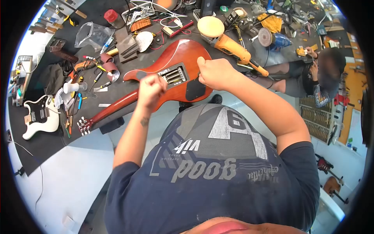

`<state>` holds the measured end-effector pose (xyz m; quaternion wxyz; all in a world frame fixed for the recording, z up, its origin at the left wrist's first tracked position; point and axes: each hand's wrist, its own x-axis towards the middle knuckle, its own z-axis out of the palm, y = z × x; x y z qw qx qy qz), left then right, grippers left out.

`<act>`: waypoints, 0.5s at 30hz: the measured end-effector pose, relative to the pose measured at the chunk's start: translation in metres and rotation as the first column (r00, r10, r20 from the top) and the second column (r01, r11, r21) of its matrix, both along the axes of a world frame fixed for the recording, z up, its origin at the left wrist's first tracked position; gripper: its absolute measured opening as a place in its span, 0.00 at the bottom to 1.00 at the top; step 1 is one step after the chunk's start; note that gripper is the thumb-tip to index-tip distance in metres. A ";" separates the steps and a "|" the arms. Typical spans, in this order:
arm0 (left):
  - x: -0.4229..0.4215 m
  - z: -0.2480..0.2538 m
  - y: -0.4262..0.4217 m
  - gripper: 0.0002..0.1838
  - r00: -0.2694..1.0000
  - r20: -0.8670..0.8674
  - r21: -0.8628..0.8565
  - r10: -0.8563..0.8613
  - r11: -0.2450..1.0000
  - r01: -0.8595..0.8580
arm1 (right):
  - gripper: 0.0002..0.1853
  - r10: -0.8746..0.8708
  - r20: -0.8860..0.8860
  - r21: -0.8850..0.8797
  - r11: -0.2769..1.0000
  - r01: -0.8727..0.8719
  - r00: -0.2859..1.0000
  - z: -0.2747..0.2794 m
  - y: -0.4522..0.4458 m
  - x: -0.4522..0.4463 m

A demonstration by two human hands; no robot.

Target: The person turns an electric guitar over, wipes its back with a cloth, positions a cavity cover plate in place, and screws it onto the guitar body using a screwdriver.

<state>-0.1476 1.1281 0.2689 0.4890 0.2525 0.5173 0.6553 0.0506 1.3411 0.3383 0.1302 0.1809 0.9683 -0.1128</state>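
A reddish-brown electric guitar (176, 52) lies back up on the dark bench, its neck (117, 103) pointing to the lower left. In its back, an open cavity (180, 76) shows metal springs. Beside that is a dark cover plate (195, 90). My left hand (152, 90) is closed with curled fingers over the guitar's back, at the near left end of the cavity. At the right end of the body, my right hand (215, 72) is also closed, thumb raised. What either hand holds, if anything, is hidden.
A yellow polisher (235, 48) lies behind my right hand. Sanding rolls (111, 68), hand tools and a white guitar body (41, 115) are to the left. Cables (156, 13) and a blue grinder (278, 41) lie farther back. Another person (319, 76) sits at the right.
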 end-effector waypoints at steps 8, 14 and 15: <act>0.075 -0.073 -0.038 0.07 0.998 0.043 -0.366 -0.038 0.929 0.052 | 0.21 0.071 0.122 0.056 0.995 -0.079 0.990 0.007 0.007 -0.008; 0.067 -0.079 -0.025 0.08 0.993 -0.037 -0.384 -0.113 0.919 0.090 | 0.20 0.137 0.049 0.004 0.991 -0.137 0.989 0.014 -0.004 -0.006; 0.068 -0.087 -0.022 0.08 0.993 -0.020 -0.355 -0.112 0.930 0.098 | 0.19 0.125 0.074 -0.001 0.992 -0.125 0.989 0.017 -0.005 -0.008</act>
